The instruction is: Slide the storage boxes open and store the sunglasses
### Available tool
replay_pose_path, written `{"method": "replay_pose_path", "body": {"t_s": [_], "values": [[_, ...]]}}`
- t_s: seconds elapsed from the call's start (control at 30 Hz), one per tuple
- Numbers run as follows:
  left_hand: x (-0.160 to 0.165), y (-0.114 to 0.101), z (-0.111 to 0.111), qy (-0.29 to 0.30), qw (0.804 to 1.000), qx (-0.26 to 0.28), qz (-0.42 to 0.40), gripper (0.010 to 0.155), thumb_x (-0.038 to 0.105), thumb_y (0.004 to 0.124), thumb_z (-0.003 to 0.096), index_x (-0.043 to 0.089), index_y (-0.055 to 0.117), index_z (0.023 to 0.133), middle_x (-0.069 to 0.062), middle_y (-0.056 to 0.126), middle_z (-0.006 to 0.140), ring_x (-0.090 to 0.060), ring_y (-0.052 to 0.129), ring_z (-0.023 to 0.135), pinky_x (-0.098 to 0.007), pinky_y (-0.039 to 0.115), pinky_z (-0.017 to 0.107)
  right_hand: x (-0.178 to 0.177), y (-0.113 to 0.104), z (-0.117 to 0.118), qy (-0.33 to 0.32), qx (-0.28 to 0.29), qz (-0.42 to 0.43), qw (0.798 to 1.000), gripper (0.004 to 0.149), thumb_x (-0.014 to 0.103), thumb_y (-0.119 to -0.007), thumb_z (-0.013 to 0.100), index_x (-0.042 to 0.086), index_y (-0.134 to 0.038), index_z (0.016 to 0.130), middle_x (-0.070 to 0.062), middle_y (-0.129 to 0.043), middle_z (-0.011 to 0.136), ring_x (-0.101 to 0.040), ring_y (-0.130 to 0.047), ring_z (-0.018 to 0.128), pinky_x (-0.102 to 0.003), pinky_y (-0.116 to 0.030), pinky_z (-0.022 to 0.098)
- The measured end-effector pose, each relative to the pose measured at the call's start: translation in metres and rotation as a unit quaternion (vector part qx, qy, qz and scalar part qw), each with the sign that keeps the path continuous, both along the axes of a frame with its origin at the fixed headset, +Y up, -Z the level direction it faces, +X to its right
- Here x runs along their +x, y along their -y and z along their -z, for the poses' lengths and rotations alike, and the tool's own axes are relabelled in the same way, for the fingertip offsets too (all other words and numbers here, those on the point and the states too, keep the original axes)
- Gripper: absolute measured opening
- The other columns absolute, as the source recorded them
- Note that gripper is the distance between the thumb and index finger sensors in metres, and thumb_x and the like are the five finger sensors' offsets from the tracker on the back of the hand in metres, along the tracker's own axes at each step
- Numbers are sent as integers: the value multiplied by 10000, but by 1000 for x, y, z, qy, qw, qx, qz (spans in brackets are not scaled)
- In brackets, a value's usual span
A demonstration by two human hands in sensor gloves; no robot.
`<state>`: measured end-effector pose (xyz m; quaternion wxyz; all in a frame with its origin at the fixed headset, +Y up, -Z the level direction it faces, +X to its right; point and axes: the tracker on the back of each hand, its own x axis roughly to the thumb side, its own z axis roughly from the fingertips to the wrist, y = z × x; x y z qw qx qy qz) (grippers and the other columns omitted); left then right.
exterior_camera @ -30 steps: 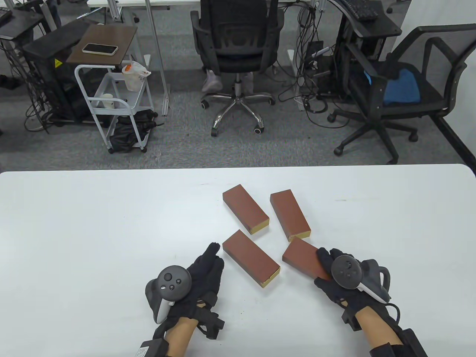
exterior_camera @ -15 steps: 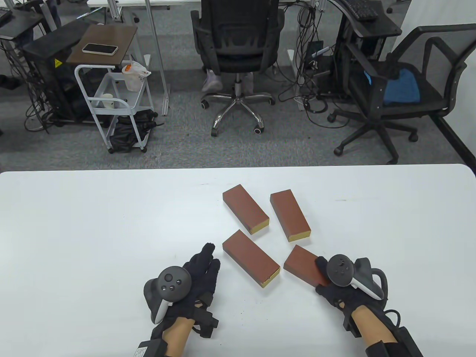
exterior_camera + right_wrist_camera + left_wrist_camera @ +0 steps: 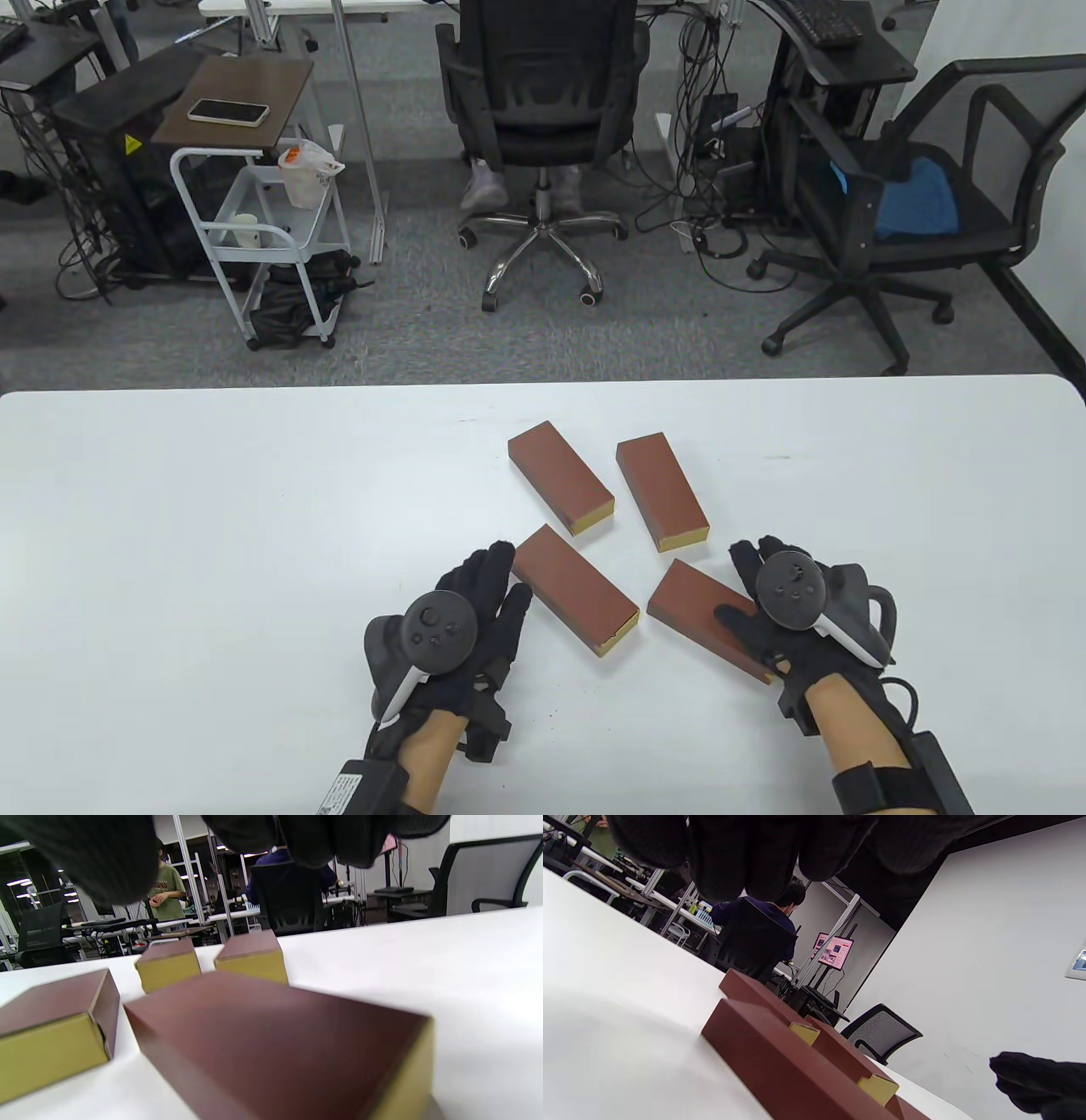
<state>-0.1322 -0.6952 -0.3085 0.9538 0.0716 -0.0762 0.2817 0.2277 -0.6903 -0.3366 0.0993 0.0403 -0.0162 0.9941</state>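
Several closed brown slide boxes with yellow ends lie on the white table point(image 3: 212, 526). My left hand point(image 3: 492, 586) lies flat with straight fingers beside the left end of the near-left box point(image 3: 574, 598). In the left wrist view its fingers point(image 3: 734, 853) hang above that box point(image 3: 780, 1060) and hold nothing. My right hand point(image 3: 751, 586) is over the right part of the near-right box point(image 3: 691, 611). Its thumb lies across the lid and the fingers reach past the far edge. The right wrist view shows the fingers point(image 3: 297, 836) above this box point(image 3: 271, 1035). No sunglasses are in view.
Two more brown boxes point(image 3: 560, 477) point(image 3: 662, 490) lie side by side farther back. Beyond the table's far edge stand office chairs point(image 3: 534, 110), a white cart point(image 3: 254, 229) and cables on the floor. People are at desks in the background.
My left hand has moved right and forward, up to the near-left box. My right hand has moved forward along the near-right box, and the box's near end now shows.
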Motion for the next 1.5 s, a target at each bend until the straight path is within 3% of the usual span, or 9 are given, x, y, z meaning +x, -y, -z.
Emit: {"method": "replay_pose_path", "body": {"t_s": [0.2, 0.37, 0.5, 0.77, 1.13, 1.5], "values": [[12, -38, 6, -22, 998, 9, 65, 717, 638, 634, 529, 286, 551, 1149, -63, 527, 1225, -365, 450, 1149, -651, 445, 763, -30, -26, 4, -11, 18, 16, 1000, 697, 553, -775, 376, 241, -557, 960, -106, -490, 1073, -389, -492, 986, -546, -465, 712], [22, -52, 12, -25, 995, 18, 92, 715, 643, 590, 529, 303, 513, 1154, -22, 436, 1240, -307, 313, 1159, -603, 359, 783, -59, -36, 2, -36, 33, 14, 999, 650, 541, -662, 405, 229, -537, 961, -83, -476, 1075, -368, -469, 990, -524, -456, 713], [25, -53, 16, -39, 995, 11, 91, 683, 595, 542, 537, 312, 483, 1155, 14, 375, 1239, -272, 243, 1155, -575, 304, 783, -78, -40, 0, -47, 33, 5, 998, 621, 516, -601, 417, 222, -536, 960, -77, -476, 1073, -363, -463, 990, -521, -454, 711], [32, -44, 21, -19, 995, -13, 94, 694, 586, 532, 535, 300, 444, 1161, 11, 345, 1240, -268, 222, 1150, -543, 287, 785, -101, -47, 2, -58, 32, -13, 998, 624, 520, -602, 418, 227, -530, 964, -76, -469, 1077, -362, -455, 992, -520, -449, 713], [35, -46, 16, -16, 994, 4, 107, 681, 577, 534, 535, 305, 462, 1156, 8, 380, 1239, -273, 256, 1152, -547, 313, 787, -105, -23, 4, -60, 13, -32, 998, 631, 530, -601, 415, 232, -526, 966, -75, -467, 1079, -364, -456, 992, -521, -450, 713], [22, -41, 19, -30, 994, -7, 103, 682, 578, 540, 535, 305, 456, 1154, 8, 375, 1236, -267, 255, 1151, -536, 311, 787, -95, -25, 7, -50, 10, -23, 998, 646, 542, -610, 408, 235, -512, 968, -74, -454, 1081, -359, -445, 995, -519, -443, 716]]}}
